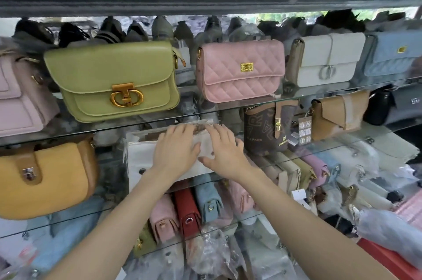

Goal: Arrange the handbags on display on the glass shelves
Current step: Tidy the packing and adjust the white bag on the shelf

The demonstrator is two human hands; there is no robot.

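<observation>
Handbags are sitting on glass shelves [228, 109] across the frame. We are pressing both hands on a white bag [146, 161] at the centre, between a yellow bag [45, 179] at left and a brown printed bag [265, 129] at right. Our left hand [177, 149] and right hand [225, 150] are lying flat on it, fingers spread apart, gripping nothing. A green bag [114, 81] and pink bag [239, 69] are standing above.

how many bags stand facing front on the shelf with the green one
5: a lilac bag cut off at left, the green bag, pink quilted bag, white bag, blue quilted bag at right. More may sit beyond the frame.
</observation>
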